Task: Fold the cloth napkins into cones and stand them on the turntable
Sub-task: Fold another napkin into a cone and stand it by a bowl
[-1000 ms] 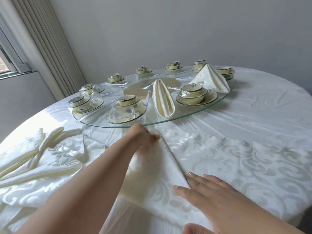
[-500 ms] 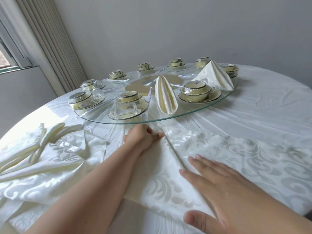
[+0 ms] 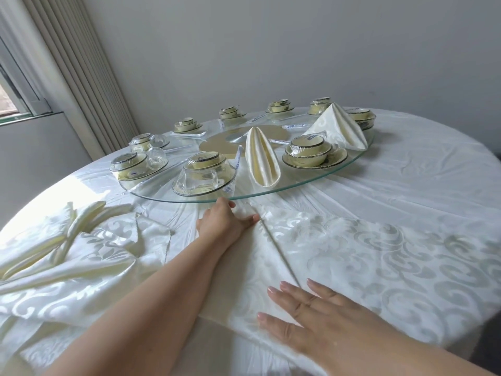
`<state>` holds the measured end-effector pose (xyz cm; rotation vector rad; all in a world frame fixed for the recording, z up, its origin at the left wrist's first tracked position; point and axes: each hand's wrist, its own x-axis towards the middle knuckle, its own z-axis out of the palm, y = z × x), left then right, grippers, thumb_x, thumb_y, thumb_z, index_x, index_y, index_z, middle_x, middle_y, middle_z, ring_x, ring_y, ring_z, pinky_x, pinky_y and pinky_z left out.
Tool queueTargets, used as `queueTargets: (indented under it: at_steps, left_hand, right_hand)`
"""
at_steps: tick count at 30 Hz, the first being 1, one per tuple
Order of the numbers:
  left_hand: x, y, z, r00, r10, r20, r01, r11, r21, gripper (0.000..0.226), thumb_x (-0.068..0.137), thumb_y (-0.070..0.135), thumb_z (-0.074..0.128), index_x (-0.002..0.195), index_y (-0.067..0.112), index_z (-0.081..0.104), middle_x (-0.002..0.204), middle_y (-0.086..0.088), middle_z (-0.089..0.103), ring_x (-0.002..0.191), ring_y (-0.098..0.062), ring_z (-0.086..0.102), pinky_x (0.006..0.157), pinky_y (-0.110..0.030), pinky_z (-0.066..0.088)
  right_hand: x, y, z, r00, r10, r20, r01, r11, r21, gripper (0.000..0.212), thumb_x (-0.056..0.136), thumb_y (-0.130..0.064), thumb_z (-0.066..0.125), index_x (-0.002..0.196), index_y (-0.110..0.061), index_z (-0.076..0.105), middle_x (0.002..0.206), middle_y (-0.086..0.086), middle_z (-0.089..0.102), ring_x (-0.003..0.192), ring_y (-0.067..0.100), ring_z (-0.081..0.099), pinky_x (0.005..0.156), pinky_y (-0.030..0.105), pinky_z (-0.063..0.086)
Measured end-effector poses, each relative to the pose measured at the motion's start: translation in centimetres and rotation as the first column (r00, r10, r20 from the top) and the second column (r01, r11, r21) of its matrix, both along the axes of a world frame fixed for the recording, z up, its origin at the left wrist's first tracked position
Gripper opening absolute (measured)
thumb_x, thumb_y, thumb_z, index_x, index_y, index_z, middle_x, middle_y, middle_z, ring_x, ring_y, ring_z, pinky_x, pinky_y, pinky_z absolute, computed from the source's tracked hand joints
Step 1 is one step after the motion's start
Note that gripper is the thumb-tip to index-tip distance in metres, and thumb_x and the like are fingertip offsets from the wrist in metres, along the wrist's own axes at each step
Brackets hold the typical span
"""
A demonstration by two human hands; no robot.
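Napkin (image 3: 260, 270) spread flat on the table (image 3: 406, 191), just in front of the turntable (image 3: 311, 183), near edge running out of sight under the right forearm; pale pattern hard to separate from the tablecloth beneath. A crease running from the left hand (image 3: 225, 223) back to the right hand (image 3: 306, 318). Left hand at the far end of that crease, just short of the turntable rim, fingers bent down onto the cloth, thumb stretched along the fold; fingertips hidden behind the knuckles, so pinching or only pressing: cannot tell. Right hand at the near end, fingers straight and spread, palm flat on the napkin, gripping nothing; wrist cut off by the frame. On the turntable, two folded napkins standing: a narrow cone (image 3: 261, 158) near the front rim, a wider one (image 3: 339, 126) toward the right rim. Wrapped bowl sets (image 3: 309, 151) ringed round the turntable, print on the wrap too small to read. Left of the turntable, a heap of loose napkins (image 3: 59, 240), count unclear.
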<state>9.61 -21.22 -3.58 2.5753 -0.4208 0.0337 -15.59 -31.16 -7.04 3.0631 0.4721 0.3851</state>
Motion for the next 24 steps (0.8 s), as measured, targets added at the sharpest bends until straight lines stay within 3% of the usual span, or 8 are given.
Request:
queueTargets:
  at_steps: [3,7,11,14,17,20,22,24]
  left_hand:
    - [-0.7,-0.2,2.1,1.000,0.021,0.023,-0.022,0.999,0.046,0.071,0.078,0.066,0.059,0.127,0.017,0.044,0.130,-0.008,0.049,0.125,-0.029,0.040,0.104,-0.040,0.034]
    - [-5.4,-0.1,5.5,0.901,-0.181,0.395,0.136,0.981,0.140,0.031,0.097,0.037,0.047,0.109,0.012,0.059,0.116,-0.010,0.053,0.112,-0.029,0.045,0.096,-0.034,0.032]
    - [-9.4,0.7,2.8,0.904,-0.405,0.135,0.375,0.905,0.202,0.039,0.103,0.028,0.032,0.111,0.009,0.065,0.122,-0.010,0.059,0.116,-0.027,0.052,0.096,-0.031,0.037]
    - [-9.4,1.1,0.1,0.908,-0.416,0.049,0.382,0.870,0.310,0.049,0.103,0.042,0.024,0.148,0.023,0.032,0.156,0.005,0.027,0.144,-0.013,0.020,0.116,-0.027,0.015]
    - [-9.3,0.9,-0.5,0.928,-0.371,0.042,0.327,0.863,0.386,0.062,0.098,0.055,0.019,0.153,0.027,0.010,0.161,0.009,0.007,0.147,-0.008,0.003,0.120,-0.032,0.004]
    - [-9.5,0.7,-0.5,0.931,-0.365,0.033,0.321,0.857,0.402,0.068,0.096,0.061,0.019,0.153,0.027,0.006,0.161,0.008,0.003,0.147,-0.007,0.000,0.120,-0.032,0.002]
    - [-9.6,0.9,-0.4,0.933,-0.359,0.036,0.315,0.859,0.404,0.072,0.094,0.065,0.020,0.153,0.027,0.004,0.161,0.009,0.002,0.147,-0.007,-0.001,0.119,-0.031,0.002]
    - [-9.7,0.9,-0.4,0.934,-0.355,0.040,0.309,0.859,0.408,0.075,0.092,0.067,0.021,0.153,0.028,0.004,0.161,0.010,0.002,0.147,-0.006,-0.001,0.119,-0.031,0.002]
  right_hand:
    - [0.0,0.0,0.0,1.000,-0.001,0.023,0.001,1.000,-0.017,0.050,0.104,-0.029,0.004,0.146,-0.033,0.029,0.135,-0.003,0.057,0.122,0.012,0.055,0.095,0.036,0.049]
    - [-0.2,0.2,1.0,0.998,-0.014,-0.062,0.013,1.000,-0.017,0.055,0.099,-0.058,0.007,0.135,-0.036,0.042,0.128,-0.004,0.062,0.119,0.013,0.058,0.091,0.039,0.051]
    - [-0.6,0.3,1.3,0.994,-0.027,-0.109,0.021,0.998,-0.052,0.063,0.095,-0.066,0.008,0.136,-0.035,0.044,0.129,-0.004,0.062,0.122,0.013,0.056,0.101,0.038,0.041]
    - [-1.3,0.4,0.5,0.994,0.003,-0.108,-0.005,1.000,-0.019,0.050,0.099,-0.055,0.014,0.138,-0.036,0.040,0.131,-0.004,0.060,0.122,0.012,0.056,0.098,0.037,0.042]
    - [-2.4,0.3,1.6,0.988,0.008,-0.156,-0.017,0.998,-0.057,0.043,0.096,-0.041,0.019,0.134,-0.038,0.038,0.133,-0.015,0.057,0.123,0.003,0.052,0.092,0.028,0.052]
    - [-2.7,-1.4,6.2,0.887,0.138,-0.440,0.070,0.903,0.424,0.084,0.072,-0.084,0.009,0.129,-0.038,0.050,0.129,-0.022,0.054,0.123,-0.003,0.047,0.106,0.025,0.038]
    - [-1.1,-4.6,8.2,0.942,-0.034,-0.333,0.243,0.753,0.611,0.070,0.073,-0.080,0.029,0.106,-0.027,0.062,0.108,-0.012,0.065,0.102,0.006,0.059,0.094,0.031,0.046]
    - [1.4,-7.9,9.2,0.921,-0.318,-0.226,0.389,0.709,0.588,0.044,0.085,-0.064,0.046,0.095,-0.024,0.061,0.096,-0.007,0.065,0.091,0.013,0.060,0.083,0.032,0.048]
